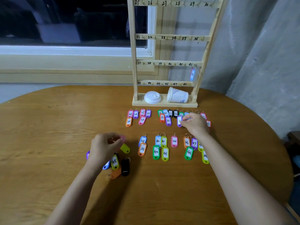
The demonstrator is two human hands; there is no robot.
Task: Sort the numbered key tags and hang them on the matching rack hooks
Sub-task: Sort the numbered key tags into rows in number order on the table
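Pinching a purple key tag [179, 122], right hand [195, 125] rested among sorted rows; left hand [103, 147] gripped a pink tag [122, 138].

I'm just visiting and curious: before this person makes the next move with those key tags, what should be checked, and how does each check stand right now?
1. Right hand has the purple tag: ok, fingertips pinch it.
2. That tag's number is readable: cannot tell, the fingers cover part of it.
3. Left hand has a tag: ok, it holds a pink tag, number hidden.
4. Hooks on the rack are free: ok, only 42 carries a hanging tag.
5. All tags are sorted: not ok, a loose pile lies by the left hand.
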